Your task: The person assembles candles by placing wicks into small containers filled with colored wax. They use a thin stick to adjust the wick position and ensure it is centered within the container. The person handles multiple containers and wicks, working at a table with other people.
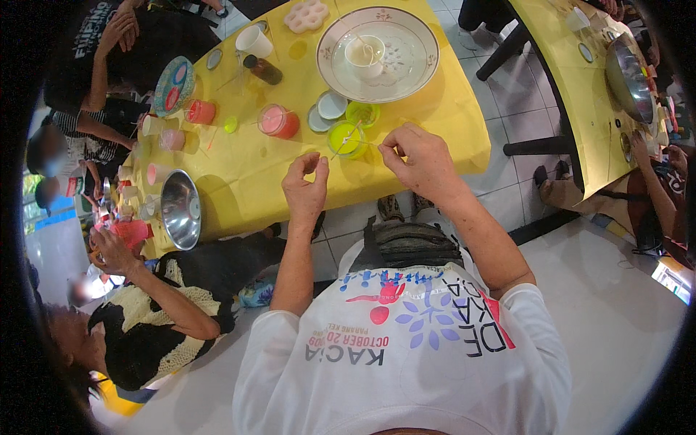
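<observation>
A small glass jar of bright yellow-green stuff [348, 140] stands near the front edge of the table. Across its mouth lie a thin pale stick [346, 141] and a whitish strand. My right hand [419, 161] is just right of the jar, thumb and forefinger pinched on the end of the thin strand. To the jar's left is my left hand [305, 190], its fingertips together near the stick's lower end; what is between them, if anything, is too small to make out. Behind the jar sit its lime-green lid [362, 114] and grey-white round lids [332, 105].
A large patterned basin [413, 72] holds a white cup [365, 56]. Left of my jar are a jar of red-pink stuff [279, 121], a brown bottle [262, 69], a white cup [254, 41] and a steel bowl [180, 209]. Other people work along the left side; a second yellow-covered table [573, 94] stands right.
</observation>
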`<state>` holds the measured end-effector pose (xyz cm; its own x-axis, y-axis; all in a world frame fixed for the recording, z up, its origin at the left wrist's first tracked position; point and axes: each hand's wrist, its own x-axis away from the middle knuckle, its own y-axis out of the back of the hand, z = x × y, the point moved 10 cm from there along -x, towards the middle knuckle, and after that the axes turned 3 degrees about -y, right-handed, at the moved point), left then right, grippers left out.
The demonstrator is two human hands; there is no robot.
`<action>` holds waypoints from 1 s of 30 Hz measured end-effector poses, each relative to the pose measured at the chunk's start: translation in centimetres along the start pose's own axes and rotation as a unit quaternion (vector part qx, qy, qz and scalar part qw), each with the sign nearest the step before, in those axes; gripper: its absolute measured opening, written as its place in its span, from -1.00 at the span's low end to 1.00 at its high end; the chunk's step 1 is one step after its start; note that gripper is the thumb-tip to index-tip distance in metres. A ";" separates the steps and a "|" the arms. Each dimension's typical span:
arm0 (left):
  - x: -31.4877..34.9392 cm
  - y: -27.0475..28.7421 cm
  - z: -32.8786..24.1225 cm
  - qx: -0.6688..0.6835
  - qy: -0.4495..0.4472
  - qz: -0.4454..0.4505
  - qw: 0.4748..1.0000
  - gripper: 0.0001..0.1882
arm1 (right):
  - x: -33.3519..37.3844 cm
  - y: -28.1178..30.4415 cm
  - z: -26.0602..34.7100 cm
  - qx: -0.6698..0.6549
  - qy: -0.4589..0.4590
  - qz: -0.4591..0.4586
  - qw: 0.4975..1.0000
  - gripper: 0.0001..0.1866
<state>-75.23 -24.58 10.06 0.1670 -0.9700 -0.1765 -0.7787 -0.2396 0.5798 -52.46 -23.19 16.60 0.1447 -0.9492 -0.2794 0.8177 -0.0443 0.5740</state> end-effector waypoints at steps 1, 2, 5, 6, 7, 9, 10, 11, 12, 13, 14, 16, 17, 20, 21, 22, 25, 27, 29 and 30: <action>-0.1 0.3 0.1 0.000 0.001 -0.004 1.000 -0.80 | 0.0 0.2 -0.1 -0.019 -0.008 -0.007 1.000 -0.90; -0.2 0.5 0.2 0.002 0.002 -0.008 1.000 -0.80 | 0.0 0.0 -0.2 -0.015 -0.003 -0.005 1.000 -0.90; -0.4 1.2 0.4 0.011 0.001 -0.019 1.000 -0.81 | 0.2 -0.5 -0.3 -0.009 0.007 -0.002 1.000 -0.91; -0.5 1.3 0.3 0.014 0.000 -0.021 1.000 -0.80 | 0.2 -0.5 -0.1 -0.012 0.008 -0.002 1.000 -0.91; -0.5 1.5 0.3 0.018 -0.001 -0.023 1.000 -0.80 | 0.2 -0.4 0.0 -0.015 0.009 -0.001 1.000 -0.91; -0.7 1.7 0.3 0.021 -0.002 -0.025 0.999 -0.80 | 0.1 -0.1 0.2 -0.013 0.004 -0.004 1.000 -0.91; -0.8 1.8 0.3 0.023 -0.003 -0.025 0.999 -0.80 | 0.0 0.0 0.3 -0.012 0.002 -0.005 1.000 -0.91; -0.9 1.9 0.3 0.018 0.000 -0.027 0.999 -0.81 | 0.1 -0.3 0.1 0.002 0.006 0.003 1.000 -0.91; -1.0 1.9 0.2 0.013 0.003 -0.029 0.999 -0.81 | 0.4 -0.8 -0.4 0.016 0.011 0.011 1.000 -0.91; -1.0 2.0 0.2 0.008 0.006 -0.031 0.999 -0.81 | 0.4 -1.1 -0.5 0.031 0.015 0.019 0.999 -0.91; -1.0 2.0 0.0 0.007 0.006 -0.031 0.999 -0.82 | 0.3 -0.7 -0.3 0.015 0.011 0.014 1.000 -0.91; -1.1 2.1 -0.3 0.005 0.006 -0.031 1.000 -0.82 | 0.0 0.1 0.3 -0.017 0.002 0.002 1.000 -0.90; -1.1 2.2 -0.5 0.012 0.004 -0.034 0.999 -0.82 | 0.1 0.3 0.4 -0.015 0.005 -0.003 1.000 -0.91; -1.3 2.2 -0.8 0.024 -0.001 -0.029 0.999 -0.82 | 0.1 0.6 0.3 -0.005 0.009 -0.016 1.000 -0.91; -1.4 2.0 -0.6 0.020 -0.002 -0.017 1.000 -0.81 | 0.1 0.9 0.3 0.000 0.007 -0.018 1.000 -0.91; -1.5 1.8 -0.5 0.017 -0.003 -0.005 1.000 -0.81 | 0.1 1.1 0.3 0.005 0.004 -0.020 1.000 -0.91; -1.4 0.0 -1.0 0.013 -0.003 0.064 0.998 -0.77 | 0.1 1.5 0.1 0.004 -0.002 -0.021 1.000 -0.92; -1.2 -0.7 -0.7 -0.012 -0.023 0.088 0.996 -0.75 | 0.2 1.3 0.2 0.011 -0.003 -0.018 1.000 -0.92; -1.1 -1.5 -0.4 -0.032 -0.022 0.116 0.993 -0.74 | 0.4 1.1 0.1 0.020 -0.004 -0.012 1.000 -0.91; -1.1 -1.8 -0.4 -0.038 -0.012 0.131 0.991 -0.73 | 0.5 1.0 0.0 0.025 -0.005 -0.009 1.000 -0.91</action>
<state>-73.78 -23.08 9.49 -0.0511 -0.9982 -0.0306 -0.7458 0.0177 0.6659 -51.64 -23.68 17.04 0.1240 -0.9514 -0.2819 0.7917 -0.0764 0.6061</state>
